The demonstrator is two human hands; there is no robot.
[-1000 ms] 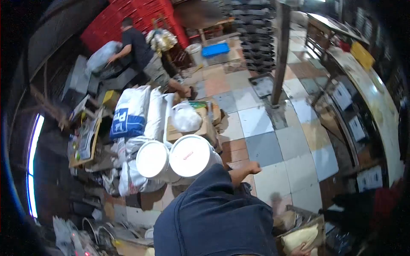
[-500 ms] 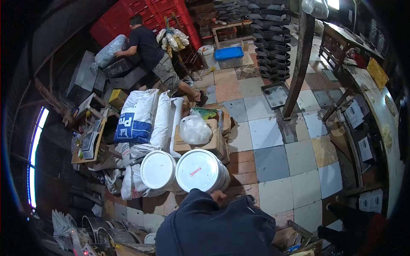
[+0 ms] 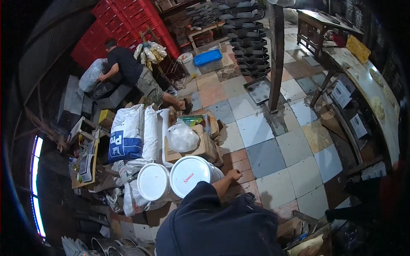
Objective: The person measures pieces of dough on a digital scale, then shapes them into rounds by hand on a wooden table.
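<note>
My left hand point(image 3: 234, 175) reaches out from a dark sleeve point(image 3: 200, 197), above the tiled floor and just right of a white lidded bucket point(image 3: 190, 176) with red lettering. Its fingers look curled in, and no object shows in them. A second white lidded bucket point(image 3: 153, 181) stands directly left of the first. Behind them a clear plastic bag with white contents point(image 3: 183, 137) rests on a cardboard box point(image 3: 204, 147). My right hand is out of sight; only the dark clothing at the bottom shows on that side.
A co-worker point(image 3: 128, 64) in dark clothes leans over metal boxes point(image 3: 112, 97), hands on a large filled plastic bag point(image 3: 93, 76). White sacks point(image 3: 128, 130) lie behind the buckets. A wooden post point(image 3: 276, 59), stacked black trays point(image 3: 248, 42) and a long table point(image 3: 363, 79) stand right.
My left hand has come out further from beside the bucket and now shows with its forearm. The view has shifted, so the room appears moved left. The co-worker still handles the large bag.
</note>
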